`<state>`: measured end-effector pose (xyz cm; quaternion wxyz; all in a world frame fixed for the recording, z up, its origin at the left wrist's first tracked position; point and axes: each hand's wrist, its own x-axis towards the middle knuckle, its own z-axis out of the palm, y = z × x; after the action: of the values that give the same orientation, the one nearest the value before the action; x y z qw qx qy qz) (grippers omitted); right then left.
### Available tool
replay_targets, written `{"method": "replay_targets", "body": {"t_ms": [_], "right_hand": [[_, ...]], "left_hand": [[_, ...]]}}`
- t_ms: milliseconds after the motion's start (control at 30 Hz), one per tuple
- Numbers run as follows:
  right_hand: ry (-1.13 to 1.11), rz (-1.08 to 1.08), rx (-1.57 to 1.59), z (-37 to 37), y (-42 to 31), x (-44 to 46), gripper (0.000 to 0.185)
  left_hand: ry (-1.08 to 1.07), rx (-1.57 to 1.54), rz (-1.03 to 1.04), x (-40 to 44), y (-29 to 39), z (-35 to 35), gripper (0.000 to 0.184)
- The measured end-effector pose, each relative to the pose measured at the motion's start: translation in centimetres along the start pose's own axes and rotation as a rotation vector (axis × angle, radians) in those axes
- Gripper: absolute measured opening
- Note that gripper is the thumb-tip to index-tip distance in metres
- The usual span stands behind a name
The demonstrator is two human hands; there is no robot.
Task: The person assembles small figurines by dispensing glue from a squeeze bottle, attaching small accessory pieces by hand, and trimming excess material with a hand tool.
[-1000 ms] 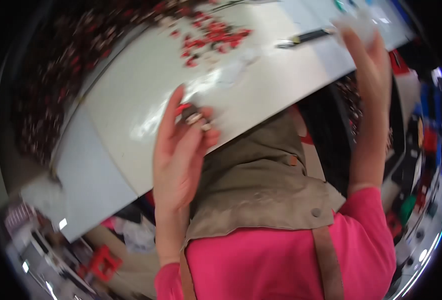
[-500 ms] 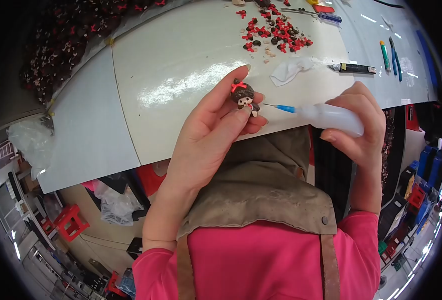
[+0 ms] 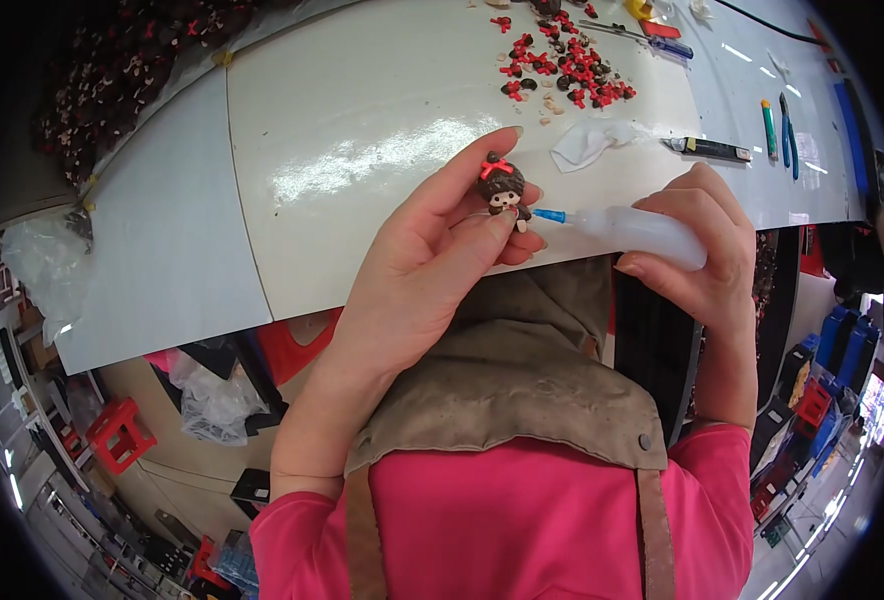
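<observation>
Between the thumb and fingers of my left hand [image 3: 432, 235] is a small brown figurine [image 3: 503, 186] with a red bow, upright and facing up. My right hand [image 3: 707, 240] is wrapped round a translucent white squeeze bottle [image 3: 652, 236]. The bottle's blue needle tip [image 3: 550, 215] points left and reaches the right side of the figurine; whether the needle touches it I cannot tell. A crumpled white tissue [image 3: 584, 145] lies on the table [image 3: 362, 110] just beyond my hands.
Red and dark small pieces [image 3: 582, 75] are scattered at the back. A black cutter knife [image 3: 710, 149], a screwdriver [image 3: 667, 44], a green tool [image 3: 768, 128] and blue-handled tweezers [image 3: 789, 135] lie right. A large dark pile [image 3: 127, 75] fills the back left, near a plastic bag [image 3: 44, 262].
Over the last second my right hand came down from the upper right with the bottle. Since half a second ago the bottle's tip has moved left, up to the figurine.
</observation>
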<state>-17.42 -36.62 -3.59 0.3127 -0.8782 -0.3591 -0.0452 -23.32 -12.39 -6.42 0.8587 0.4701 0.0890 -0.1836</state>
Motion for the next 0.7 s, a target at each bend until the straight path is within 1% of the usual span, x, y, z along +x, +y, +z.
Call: {"method": "replay_targets", "body": {"t_ms": [400, 700], "right_hand": [[-0.02, 0.014, -0.051, -0.42, -0.41, 0.37, 0.04], [-0.017, -0.033, -0.109, -0.84, -0.9, 0.77, 0.041]], "left_hand": [[-0.005, 0.01, 0.0, -0.02, 0.03, -0.02, 0.053], [-0.01, 0.023, 0.001, -0.05, 0.04, 0.01, 0.053]]}}
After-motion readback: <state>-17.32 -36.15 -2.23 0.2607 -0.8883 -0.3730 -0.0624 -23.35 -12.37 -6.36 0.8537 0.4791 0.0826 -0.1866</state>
